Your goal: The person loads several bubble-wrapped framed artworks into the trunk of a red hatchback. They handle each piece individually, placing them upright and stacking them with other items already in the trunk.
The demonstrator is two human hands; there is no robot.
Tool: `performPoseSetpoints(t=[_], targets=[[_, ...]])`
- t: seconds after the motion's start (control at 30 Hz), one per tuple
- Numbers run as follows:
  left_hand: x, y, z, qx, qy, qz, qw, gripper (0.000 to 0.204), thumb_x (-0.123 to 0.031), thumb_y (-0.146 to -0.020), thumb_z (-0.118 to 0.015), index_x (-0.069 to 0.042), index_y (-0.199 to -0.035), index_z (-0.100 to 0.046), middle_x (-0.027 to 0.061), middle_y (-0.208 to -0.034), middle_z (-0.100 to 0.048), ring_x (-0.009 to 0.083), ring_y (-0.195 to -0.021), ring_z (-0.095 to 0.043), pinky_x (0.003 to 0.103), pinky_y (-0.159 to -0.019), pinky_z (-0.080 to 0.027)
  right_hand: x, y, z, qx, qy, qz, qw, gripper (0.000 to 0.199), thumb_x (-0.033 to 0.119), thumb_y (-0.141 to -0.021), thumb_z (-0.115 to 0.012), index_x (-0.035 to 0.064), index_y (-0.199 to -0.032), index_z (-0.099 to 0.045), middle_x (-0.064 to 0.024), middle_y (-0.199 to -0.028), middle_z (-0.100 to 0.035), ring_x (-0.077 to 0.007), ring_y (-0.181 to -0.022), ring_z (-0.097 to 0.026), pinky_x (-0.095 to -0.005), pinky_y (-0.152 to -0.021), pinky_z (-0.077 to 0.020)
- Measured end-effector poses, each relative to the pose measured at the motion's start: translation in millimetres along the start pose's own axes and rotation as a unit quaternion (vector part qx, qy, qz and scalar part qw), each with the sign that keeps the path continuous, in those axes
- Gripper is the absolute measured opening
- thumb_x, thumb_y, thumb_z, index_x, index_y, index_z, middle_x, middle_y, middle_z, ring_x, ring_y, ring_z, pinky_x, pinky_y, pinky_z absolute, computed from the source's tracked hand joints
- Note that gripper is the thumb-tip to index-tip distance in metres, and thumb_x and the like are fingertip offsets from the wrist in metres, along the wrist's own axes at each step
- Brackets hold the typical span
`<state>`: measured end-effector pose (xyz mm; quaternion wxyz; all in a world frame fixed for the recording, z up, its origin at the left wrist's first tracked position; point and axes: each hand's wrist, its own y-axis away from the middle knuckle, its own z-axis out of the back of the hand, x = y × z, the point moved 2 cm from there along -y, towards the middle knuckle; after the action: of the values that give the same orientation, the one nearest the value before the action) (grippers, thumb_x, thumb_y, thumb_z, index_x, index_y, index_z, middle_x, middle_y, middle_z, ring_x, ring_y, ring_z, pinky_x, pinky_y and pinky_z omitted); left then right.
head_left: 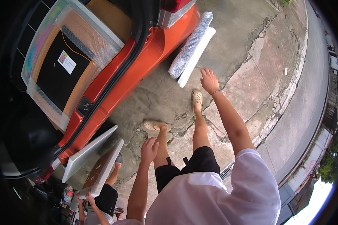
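Observation:
My right hand (209,81) reaches forward, its fingers stretched out and holding nothing. Just beyond it two long wrapped rolls lie side by side on the ground: one in bubble wrap (191,45), the other smooth and white (196,57). A gap shows between my fingertips and the white roll. My left hand (149,150) hangs near my left leg, loosely bent, with nothing seen in it. Ahead and left, a framed panel wrapped in bubble wrap (94,32) lies in the rear of an orange car (157,48).
At the lower left, another person's hands (89,197) hold a flat white-edged panel (101,168). A second white panel (88,153) leans by the car's bumper. Cracked concrete (233,22) lies underfoot, with a road (311,93) to the right.

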<state>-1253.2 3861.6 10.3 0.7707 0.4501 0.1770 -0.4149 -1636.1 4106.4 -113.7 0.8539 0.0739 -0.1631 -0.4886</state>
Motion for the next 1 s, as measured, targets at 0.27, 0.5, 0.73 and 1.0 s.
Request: performPoseSetpoints(t=[0.27,0.5,0.73,1.0], targets=[[-70,-123,-67,-0.146,0.105,0.109,0.978,0.028,-0.021,-0.095,-0.06,0.0,-0.114,-0.063,0.0182,-0.11,-0.066,0.0324,-0.105,-0.064,0.037,-0.091,-0.049,-70,-105,-50,-0.016,0.103,0.253,0.962,0.048,0.009,-0.091,-0.046,0.0102,-0.139,-0.042,-0.0067,-0.149,-0.04,-0.0258,-0.139,-0.036,-0.0432,-0.115,-0.0303],[-134,-104,-158,-0.021,0.103,0.127,0.986,0.033,-0.029,-0.096,-0.059,-0.006,-0.119,-0.061,0.0153,-0.119,-0.063,0.0324,-0.11,-0.061,0.041,-0.092,-0.048,-79,-108,-23,0.09,0.047,0.31,0.945,0.089,0.006,-0.077,-0.07,0.0111,-0.152,-0.022,-0.0059,-0.158,-0.024,-0.0273,-0.144,-0.025,-0.0442,-0.118,-0.024],[-124,-33,-174,-0.042,0.147,0.251,0.956,0.034,-0.036,-0.096,-0.057,-0.009,-0.115,-0.063,0.0112,-0.113,-0.066,0.0292,-0.108,-0.062,0.041,-0.091,-0.048,-75,-69,8,0.044,-0.066,0.312,0.947,0.057,0.01,-0.086,-0.064,0.0036,-0.139,-0.042,-0.0176,-0.138,-0.046,-0.0376,-0.125,-0.045,-0.0458,-0.103,-0.039],[-20,72,-185,-0.163,0.304,0.366,0.864,0.03,-0.035,-0.098,-0.057,-0.011,-0.115,-0.064,0.0083,-0.107,-0.07,0.0241,-0.099,-0.066,0.038,-0.087,-0.051,37,58,25,0.271,-0.089,0.457,0.842,0.033,0.011,-0.087,-0.063,0.0034,-0.119,-0.057,-0.017,-0.11,-0.059,-0.0384,-0.102,-0.056,-0.0464,-0.088,-0.0466]])
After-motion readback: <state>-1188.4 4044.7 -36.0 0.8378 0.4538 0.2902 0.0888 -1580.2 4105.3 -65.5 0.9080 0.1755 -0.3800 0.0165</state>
